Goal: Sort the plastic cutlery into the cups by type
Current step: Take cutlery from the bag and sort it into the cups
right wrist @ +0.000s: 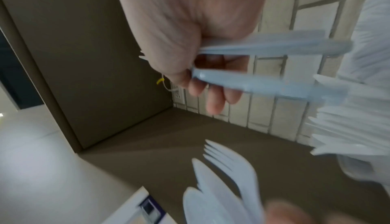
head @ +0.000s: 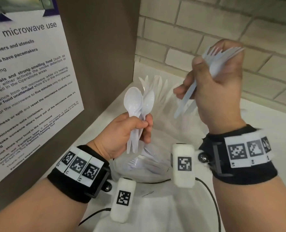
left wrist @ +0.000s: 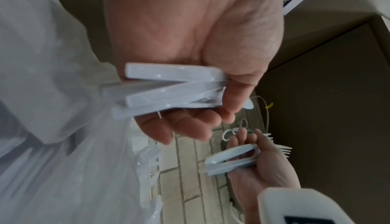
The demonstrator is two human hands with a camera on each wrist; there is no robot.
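My left hand (head: 144, 129) grips a bunch of white plastic spoons (head: 135, 101) by the handles, bowls up. In the left wrist view those handles (left wrist: 168, 90) lie under my curled fingers. My right hand (head: 189, 77), higher and to the right, holds a bunch of white forks (head: 221, 59) with tines up and handles slanting down-left. The right wrist view shows the fork handles (right wrist: 274, 49) in my fist. A clear cup (head: 165, 104) with upright cutlery stands behind my hands. Another clear cup (head: 155, 173) with cutlery sits below them.
A brown panel with a microwave notice (head: 30, 81) rises on the left. A pale brick wall (head: 239, 22) closes the back. The cups stand on a white counter (head: 264, 118). Black cables (head: 212, 198) run from the wrist cameras near the front.
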